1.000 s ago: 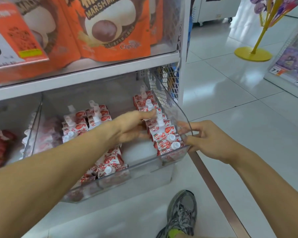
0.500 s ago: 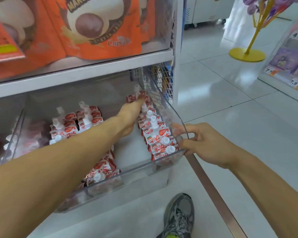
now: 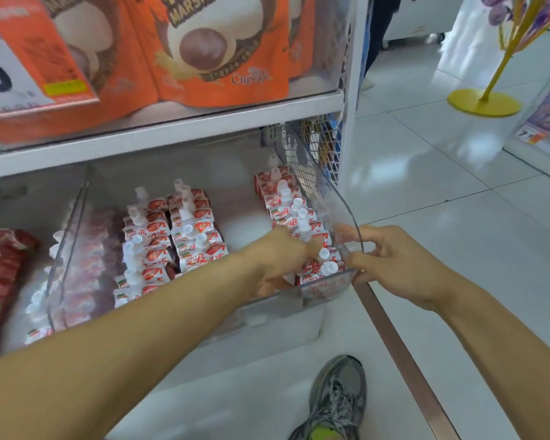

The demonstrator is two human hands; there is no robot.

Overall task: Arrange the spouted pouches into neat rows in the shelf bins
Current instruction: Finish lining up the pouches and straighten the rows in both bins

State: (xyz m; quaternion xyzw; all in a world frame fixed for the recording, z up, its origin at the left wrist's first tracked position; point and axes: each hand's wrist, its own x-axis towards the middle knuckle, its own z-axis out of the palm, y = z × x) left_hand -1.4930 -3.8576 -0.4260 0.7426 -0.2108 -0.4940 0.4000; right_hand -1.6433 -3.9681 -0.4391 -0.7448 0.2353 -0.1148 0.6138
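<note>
Red-and-white spouted pouches stand in a clear plastic bin [image 3: 342, 217] on the lower shelf. One row [image 3: 283, 198] runs along the bin's right wall, and two more rows [image 3: 191, 230] fill the left half, with a bare gap between. My left hand [image 3: 277, 258] reaches into the bin at the front of the right row; its thumb lies over the pouches and its fingers curl beneath them. My right hand [image 3: 394, 265] grips the bin's front right corner from outside.
Orange marshmallow bags [image 3: 219, 52] and a price sign [image 3: 0, 77] fill the shelf above. A neighbouring bin [image 3: 4, 265] on the left holds darker red pouches. Wire mesh [image 3: 321, 147] closes the shelf's right end. My shoe [image 3: 340, 398] is on the tiled floor; a yellow stand [image 3: 483, 103] is far right.
My left hand reached to the back of the right row, then drew back to the row's front. My right hand has kept its hold on the bin corner.
</note>
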